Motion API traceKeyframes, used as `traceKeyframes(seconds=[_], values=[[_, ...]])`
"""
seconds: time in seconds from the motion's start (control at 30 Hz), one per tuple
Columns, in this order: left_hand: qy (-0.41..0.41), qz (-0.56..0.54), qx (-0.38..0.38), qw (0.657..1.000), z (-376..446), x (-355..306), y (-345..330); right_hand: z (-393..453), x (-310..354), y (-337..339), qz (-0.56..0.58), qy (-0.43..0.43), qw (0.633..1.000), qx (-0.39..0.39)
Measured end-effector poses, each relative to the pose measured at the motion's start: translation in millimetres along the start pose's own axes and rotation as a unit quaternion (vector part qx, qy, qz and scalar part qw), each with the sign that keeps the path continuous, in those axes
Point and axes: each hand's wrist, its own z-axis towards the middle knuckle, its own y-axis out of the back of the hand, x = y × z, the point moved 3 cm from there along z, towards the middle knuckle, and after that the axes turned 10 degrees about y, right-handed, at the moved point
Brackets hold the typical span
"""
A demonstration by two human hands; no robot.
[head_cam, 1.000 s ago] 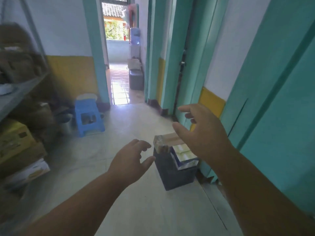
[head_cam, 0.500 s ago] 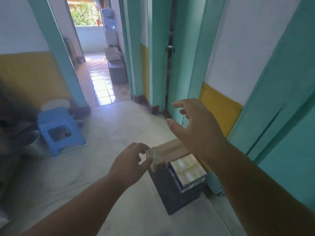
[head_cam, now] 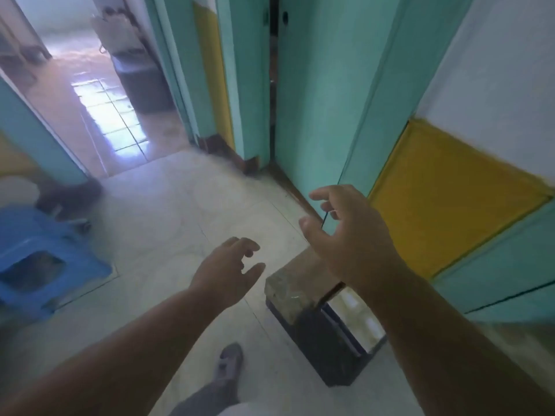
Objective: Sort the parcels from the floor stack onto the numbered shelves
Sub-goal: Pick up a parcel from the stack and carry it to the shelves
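Neither hand is gripping anything right now: the left hand [head_cam: 228,273] is hovering just left of the floor stack [head_cam: 324,328] with fingers loosely spread, and the right hand [head_cam: 345,235] is hanging over the stack's far end, fingers apart and curved, touching nothing as far as I can tell.

Around the stack: a blue plastic stool [head_cam: 39,259] is sitting well off to its left, a teal door [head_cam: 312,94] and a yellow wall panel [head_cam: 444,199] are standing behind and to its right, and a foot in a grey shoe [head_cam: 229,360] is planted near its front left. The right forearm is crossing over the stack's right side and hiding part of it.

The stack itself is sitting on the pale floor against the wall: a dark box at the bottom, a brown parcel wrapped in shiny tape [head_cam: 295,283] on top, and a white-and-blue parcel [head_cam: 354,319] beside that. Its long axis is running from near right to far left, roughly along the wall. Everything is looking motion-blurred.
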Motion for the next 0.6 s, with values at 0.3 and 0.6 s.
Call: traceKeyframes(seconds=[0.3,0.6], values=[[0.021,0.047,0.177,0.983,136,85,-131,8,-133,-154,-0.012,-0.213,0.977,0.016],[0.135,0.01,0.269,0.953,170,169,-309,-84,-274,-316,-0.01,-0.387,0.918,0.079]])
